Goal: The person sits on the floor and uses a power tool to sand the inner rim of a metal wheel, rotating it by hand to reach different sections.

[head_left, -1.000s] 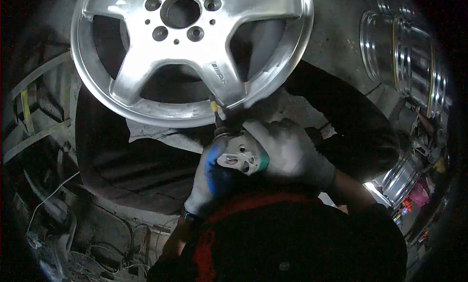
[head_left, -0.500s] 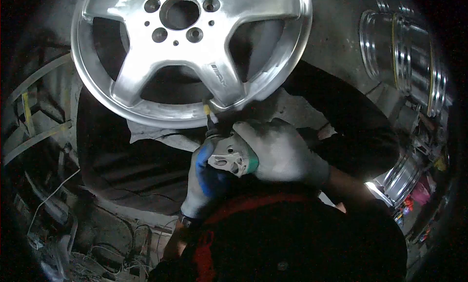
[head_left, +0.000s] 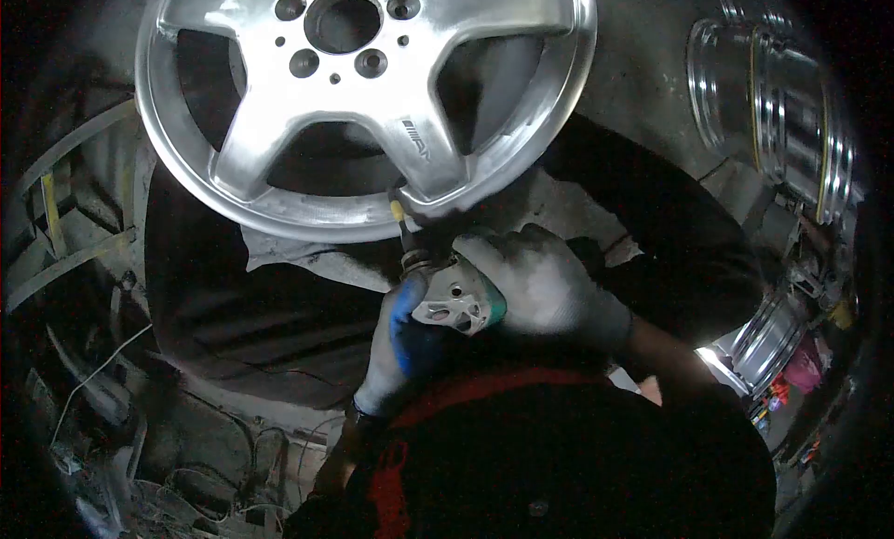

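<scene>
1. Rotary tool [head_left: 461,304], with a grey metal head and a green collar, sits just below the near lip of the wheel and is clamped in both gloved hands.
2. Its long axis runs from the head up and left to the yellow-tipped bit [head_left: 399,210], so the work surface lies up-left of the grip. The bit is at the rim lip. We can't tell if it is actually touching.
3. Left hand [head_left: 400,339], in a blue-palmed grey glove, is wrapped tight round the neck just behind the bit and is the hand nearer the rim. Right hand [head_left: 545,283], in a grey glove, is closed over the head from the right.
4. The silver five-spoke alloy wheel [head_left: 270,120] lies face up on a black tyre [head_left: 233,306]. The bit sits at the foot of the lettered spoke.
5. A stack of shiny rims [head_left: 782,101] stands well apart at far right.
6. Compared with half a second ago, the head and both hands have slid slightly right, roughly back to where they were a second ago. The bit has barely moved along the lip and the wheel has not moved.
</scene>
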The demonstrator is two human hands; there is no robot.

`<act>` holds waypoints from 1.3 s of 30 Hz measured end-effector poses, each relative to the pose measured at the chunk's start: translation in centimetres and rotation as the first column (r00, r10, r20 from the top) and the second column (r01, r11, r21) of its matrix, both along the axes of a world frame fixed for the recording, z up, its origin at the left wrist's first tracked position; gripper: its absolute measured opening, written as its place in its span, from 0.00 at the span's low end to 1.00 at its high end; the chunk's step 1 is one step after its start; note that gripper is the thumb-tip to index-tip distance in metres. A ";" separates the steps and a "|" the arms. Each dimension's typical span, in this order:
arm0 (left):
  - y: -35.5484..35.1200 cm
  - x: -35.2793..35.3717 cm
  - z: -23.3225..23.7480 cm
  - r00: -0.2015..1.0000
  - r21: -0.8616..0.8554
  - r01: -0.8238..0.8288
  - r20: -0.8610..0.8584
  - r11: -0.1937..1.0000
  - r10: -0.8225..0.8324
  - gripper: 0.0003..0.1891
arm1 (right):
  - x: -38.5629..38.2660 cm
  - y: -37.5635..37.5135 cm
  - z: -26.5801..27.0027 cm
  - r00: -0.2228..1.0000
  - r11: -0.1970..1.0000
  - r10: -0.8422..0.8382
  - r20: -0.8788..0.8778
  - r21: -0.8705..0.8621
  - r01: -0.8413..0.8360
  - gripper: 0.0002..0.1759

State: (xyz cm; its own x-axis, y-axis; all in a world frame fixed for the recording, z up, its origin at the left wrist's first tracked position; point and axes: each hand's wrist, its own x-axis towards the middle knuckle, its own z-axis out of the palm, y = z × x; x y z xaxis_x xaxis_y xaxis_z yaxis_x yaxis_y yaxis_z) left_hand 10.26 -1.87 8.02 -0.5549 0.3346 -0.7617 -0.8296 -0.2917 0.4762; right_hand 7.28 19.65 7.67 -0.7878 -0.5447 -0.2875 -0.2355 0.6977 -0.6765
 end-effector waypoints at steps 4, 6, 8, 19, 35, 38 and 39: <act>0.8 0.3 -0.3 0.965 0.298 -0.212 0.216 0.931 0.151 0.24 | -0.6 1.2 1.4 0.992 1.000 0.003 0.125 0.008 -0.004 0.30; 0.8 0.8 -0.9 0.920 0.240 -0.248 0.362 0.939 0.151 0.28 | 0.1 1.6 1.0 0.997 1.000 -0.007 0.072 -0.017 0.008 0.30; 0.6 1.5 -1.6 0.996 -0.015 0.084 -0.019 0.996 -0.084 0.28 | 0.8 1.6 0.2 1.000 0.999 -0.015 0.020 -0.047 0.016 0.31; -0.1 3.4 -2.8 0.997 0.095 0.053 0.049 0.994 -0.058 0.24 | 1.0 2.3 0.3 1.000 0.999 -0.013 0.007 -0.042 0.013 0.34; -0.6 5.5 -6.0 0.874 -0.175 0.328 -0.316 0.929 -0.368 0.21 | 1.3 2.3 0.0 0.992 0.996 -0.072 0.102 -0.041 0.076 0.30; 1.1 2.5 -2.5 0.998 0.192 0.045 -0.041 0.980 -0.037 0.20 | 1.9 2.9 -0.3 0.990 0.992 -0.112 0.085 -0.056 0.117 0.29; 1.1 2.4 -2.3 0.999 0.193 0.043 -0.040 0.980 -0.036 0.20 | 1.8 3.0 -0.2 0.991 0.992 -0.111 0.075 -0.045 0.115 0.29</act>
